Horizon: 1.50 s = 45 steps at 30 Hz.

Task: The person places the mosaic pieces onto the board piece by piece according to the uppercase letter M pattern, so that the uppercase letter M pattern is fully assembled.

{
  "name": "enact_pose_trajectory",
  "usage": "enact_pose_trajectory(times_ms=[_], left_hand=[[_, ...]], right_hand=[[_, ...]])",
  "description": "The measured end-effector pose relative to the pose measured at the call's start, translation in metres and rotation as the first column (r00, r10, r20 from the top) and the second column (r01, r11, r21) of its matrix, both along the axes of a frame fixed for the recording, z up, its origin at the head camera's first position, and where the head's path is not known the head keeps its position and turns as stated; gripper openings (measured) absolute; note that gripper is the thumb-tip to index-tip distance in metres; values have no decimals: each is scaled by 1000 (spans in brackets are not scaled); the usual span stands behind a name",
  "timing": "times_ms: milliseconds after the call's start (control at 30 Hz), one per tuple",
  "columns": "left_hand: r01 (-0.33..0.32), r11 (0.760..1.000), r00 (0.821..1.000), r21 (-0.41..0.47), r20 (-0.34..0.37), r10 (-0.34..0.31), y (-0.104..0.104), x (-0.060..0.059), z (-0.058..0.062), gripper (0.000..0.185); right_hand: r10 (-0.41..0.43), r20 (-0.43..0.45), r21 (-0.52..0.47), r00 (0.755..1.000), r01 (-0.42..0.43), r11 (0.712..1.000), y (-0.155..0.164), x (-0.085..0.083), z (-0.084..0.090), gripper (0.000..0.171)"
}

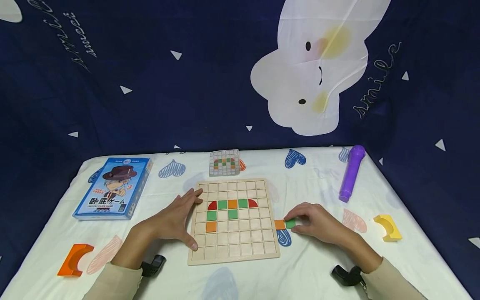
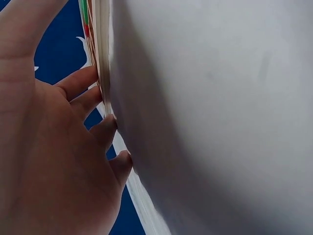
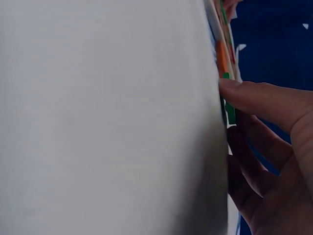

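A wooden grid board [image 1: 243, 246] lies in the middle of the table, with red, green and orange tiles in its upper rows. My left hand [image 1: 187, 218] rests flat against the board's left edge [image 2: 100, 58], fingers straight. Just right of the board, my right hand [image 1: 296, 224] pinches a small green tile [image 1: 290, 223] on the cloth, beside an orange tile [image 1: 279, 224]. The right wrist view shows a fingertip [image 3: 234, 88] on the green tile [image 3: 230, 113], with the orange tile [image 3: 221, 56] beyond it.
A small pattern card [image 1: 224, 162] lies behind the board. A blue game box [image 1: 114, 187] sits at the left, an orange arch block [image 1: 73, 260] near the front left. At the right are a purple cylinder [image 1: 351, 173] and a yellow arch block [image 1: 388, 227].
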<state>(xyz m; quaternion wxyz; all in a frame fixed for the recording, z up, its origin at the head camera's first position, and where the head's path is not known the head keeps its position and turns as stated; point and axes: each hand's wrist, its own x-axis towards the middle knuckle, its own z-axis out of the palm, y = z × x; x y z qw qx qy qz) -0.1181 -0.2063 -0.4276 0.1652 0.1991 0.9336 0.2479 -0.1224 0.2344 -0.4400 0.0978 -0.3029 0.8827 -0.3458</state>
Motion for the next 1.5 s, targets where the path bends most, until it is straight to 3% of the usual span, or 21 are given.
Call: enact_pose_trajectory(times_ms=[433,967,1500], left_hand=[[17,999,1000,29,5,-17,-1,0,3,134],[16,1000,1000,22,-12,-16,0,1,3,132],[11,1000,1000,7,-24,-11,0,2,3,132]], right_hand=[[42,7,-92,999,-41,995,-9,-11,15,29],[38,-6,-153,999,-39,987,-36,-16,12,26],[13,-22,-152,1000,-17,988,-77,-23,8,19]])
